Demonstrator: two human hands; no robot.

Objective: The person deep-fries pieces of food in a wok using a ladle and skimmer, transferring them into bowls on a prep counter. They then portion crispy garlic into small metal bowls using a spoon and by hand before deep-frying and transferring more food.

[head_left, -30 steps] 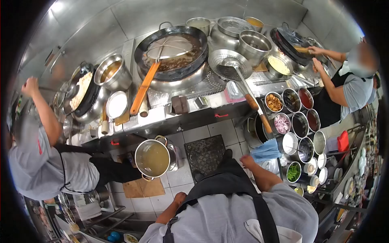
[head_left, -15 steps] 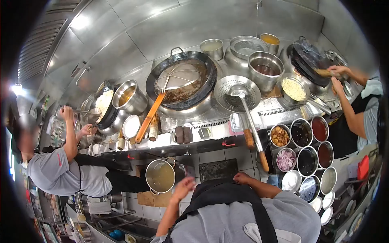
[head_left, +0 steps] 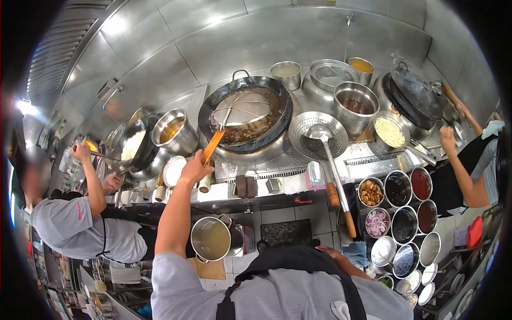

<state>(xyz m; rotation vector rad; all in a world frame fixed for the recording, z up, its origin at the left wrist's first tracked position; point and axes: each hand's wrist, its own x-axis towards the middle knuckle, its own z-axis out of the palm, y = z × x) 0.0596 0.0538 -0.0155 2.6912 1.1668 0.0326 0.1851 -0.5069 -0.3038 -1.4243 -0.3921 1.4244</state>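
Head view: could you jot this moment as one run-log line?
left hand: at wooden handle of skimmer, grip unclear | skimmer disc: inside wok | right hand: low beside apron, partly hidden

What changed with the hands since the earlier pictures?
The left hand has moved forward from beside the apron to the strainer's handle, apparently taking hold. The right hand stays low by the apron. The strainer stays in the wok, the ladle on the skimmer.
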